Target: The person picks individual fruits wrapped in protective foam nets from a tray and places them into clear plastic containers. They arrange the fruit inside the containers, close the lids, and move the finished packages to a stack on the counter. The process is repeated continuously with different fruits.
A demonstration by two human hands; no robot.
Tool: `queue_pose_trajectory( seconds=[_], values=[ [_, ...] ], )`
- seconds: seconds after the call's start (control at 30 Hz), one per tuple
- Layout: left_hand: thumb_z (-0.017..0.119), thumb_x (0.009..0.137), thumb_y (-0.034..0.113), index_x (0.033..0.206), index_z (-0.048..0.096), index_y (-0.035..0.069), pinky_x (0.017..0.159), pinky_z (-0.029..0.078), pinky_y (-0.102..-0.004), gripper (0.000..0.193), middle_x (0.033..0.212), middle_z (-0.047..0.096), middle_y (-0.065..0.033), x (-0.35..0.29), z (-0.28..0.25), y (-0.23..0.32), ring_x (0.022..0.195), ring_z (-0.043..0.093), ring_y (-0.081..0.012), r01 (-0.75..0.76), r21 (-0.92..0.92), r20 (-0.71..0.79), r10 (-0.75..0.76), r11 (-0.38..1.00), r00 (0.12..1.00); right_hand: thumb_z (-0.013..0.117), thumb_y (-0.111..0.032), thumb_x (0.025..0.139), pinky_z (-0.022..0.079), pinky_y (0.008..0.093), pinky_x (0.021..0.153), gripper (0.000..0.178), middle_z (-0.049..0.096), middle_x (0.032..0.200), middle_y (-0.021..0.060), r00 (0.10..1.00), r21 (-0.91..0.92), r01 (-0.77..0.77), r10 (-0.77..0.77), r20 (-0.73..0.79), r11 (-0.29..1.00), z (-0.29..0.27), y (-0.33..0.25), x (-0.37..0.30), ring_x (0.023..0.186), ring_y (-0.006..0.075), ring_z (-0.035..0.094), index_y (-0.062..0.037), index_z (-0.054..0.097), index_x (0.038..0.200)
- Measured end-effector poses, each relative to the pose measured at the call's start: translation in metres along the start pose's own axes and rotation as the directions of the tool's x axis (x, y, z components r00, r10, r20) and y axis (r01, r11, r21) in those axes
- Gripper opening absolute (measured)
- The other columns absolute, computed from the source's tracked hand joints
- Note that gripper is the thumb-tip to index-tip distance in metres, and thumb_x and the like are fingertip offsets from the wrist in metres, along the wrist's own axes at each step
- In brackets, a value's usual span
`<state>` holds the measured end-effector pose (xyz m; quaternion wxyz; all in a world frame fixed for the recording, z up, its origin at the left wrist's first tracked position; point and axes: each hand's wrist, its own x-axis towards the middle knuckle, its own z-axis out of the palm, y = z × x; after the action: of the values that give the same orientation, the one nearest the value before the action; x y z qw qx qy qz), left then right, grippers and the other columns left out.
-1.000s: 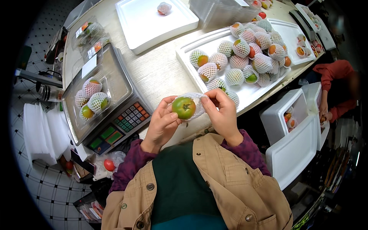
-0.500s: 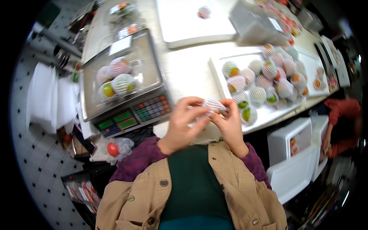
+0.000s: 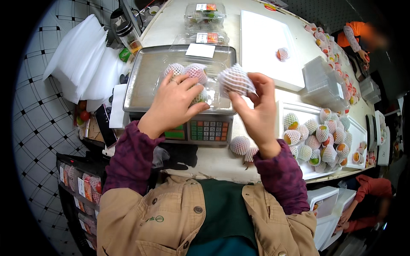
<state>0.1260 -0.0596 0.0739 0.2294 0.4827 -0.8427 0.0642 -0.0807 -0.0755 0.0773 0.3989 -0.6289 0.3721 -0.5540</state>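
Over a clear plastic punnet point(image 3: 159, 90) on the weighing scale point(image 3: 141, 64), my left hand point(image 3: 173, 102) lies with its fingers spread, touching fruits in foam nets point(image 3: 196, 71). It partly hides the fruits below. In the air at the punnet's right side, my right hand point(image 3: 259, 109) holds a fruit in a white foam net point(image 3: 236, 80) between thumb and fingers. The net covers most of it, so its kind cannot be told. Below my right hand, a netted fruit point(image 3: 240, 145) lies on the table beside the scale.
A white foam tray point(image 3: 282, 128) of netted fruits stands at right. Behind it are stacked clear containers point(image 3: 320, 81) and a white foam lid point(image 3: 267, 47) bearing one fruit. Packed punnets point(image 3: 205, 17) sit beyond the scale; foam sheets point(image 3: 77, 59) at left. Two other people are at right.
My hands were together at a netted fruit before my chest. They have parted: the left reached onto the punnet, and the right lifted a netted fruit beside it. The view has shifted.
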Motion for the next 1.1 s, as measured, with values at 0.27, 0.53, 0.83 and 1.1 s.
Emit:
queue_pose_trajectory(
  seconds=[0.27, 0.53, 0.83, 1.1],
  values=[
    [0.063, 0.084, 0.03, 0.104, 0.063, 0.004, 0.095, 0.041, -0.0405, 0.033, 0.1, 0.065, -0.0127, -0.016, -0.029, -0.035, 0.1, 0.059, -0.0281, 0.201, -0.19, -0.089, -0.221, 0.961, 0.971, 0.069, -0.022, 0.078, 0.042, 0.0383, 0.077, 0.036, 0.061, 0.093, 0.0136, 0.887, -0.736, 0.435, -0.387, 0.251, 0.519, 0.019, 0.002, 0.029, 0.089, 0.0294, 0.053, 0.0007, 0.06, 0.104],
    [0.049, 0.095, 0.039, 0.116, 0.057, 0.004, 0.082, 0.046, -0.026, 0.042, 0.102, 0.063, -0.007, 0.01, -0.032, -0.144, 0.092, 0.059, -0.0131, 0.572, -0.672, 0.181, -0.644, 0.471, 0.743, 0.061, -0.01, 0.085, 0.047, 0.0366, 0.077, 0.021, 0.063, 0.096, 0.0147, 0.998, -0.507, 0.025, 0.006, 0.059, 0.862, -0.005, 0.01, 0.016, 0.09, 0.028, 0.058, 0.0008, 0.062, 0.102],
    [0.052, 0.091, 0.051, 0.133, 0.036, 0.004, 0.08, 0.049, -0.0305, 0.065, 0.105, 0.058, -0.0144, 0.033, 0.018, -0.144, 0.094, 0.059, -0.0197, 0.656, -0.751, 0.503, -0.58, 0.074, 0.641, 0.068, -0.013, 0.077, 0.042, 0.0412, 0.087, 0.037, 0.056, 0.113, 0.015, 0.768, -0.606, 0.634, -0.3, 0.566, 0.48, 0.024, 0.024, -0.005, 0.102, 0.0322, 0.054, -0.0012, 0.06, 0.111],
    [0.051, 0.094, 0.033, 0.118, 0.057, 0.001, 0.094, 0.041, -0.0353, 0.041, 0.123, 0.057, -0.011, -0.001, -0.007, -0.123, 0.114, 0.049, -0.0204, 0.356, -0.915, 0.211, -0.526, 0.191, 0.824, 0.048, -0.035, 0.097, 0.047, 0.0216, 0.055, 0.043, 0.062, 0.083, 0.0075, 0.893, 0.059, -0.442, 0.434, 0.121, 0.895, -0.003, 0.026, 0.002, 0.066, 0.0111, 0.057, 0.0042, 0.053, 0.113]
  ],
)
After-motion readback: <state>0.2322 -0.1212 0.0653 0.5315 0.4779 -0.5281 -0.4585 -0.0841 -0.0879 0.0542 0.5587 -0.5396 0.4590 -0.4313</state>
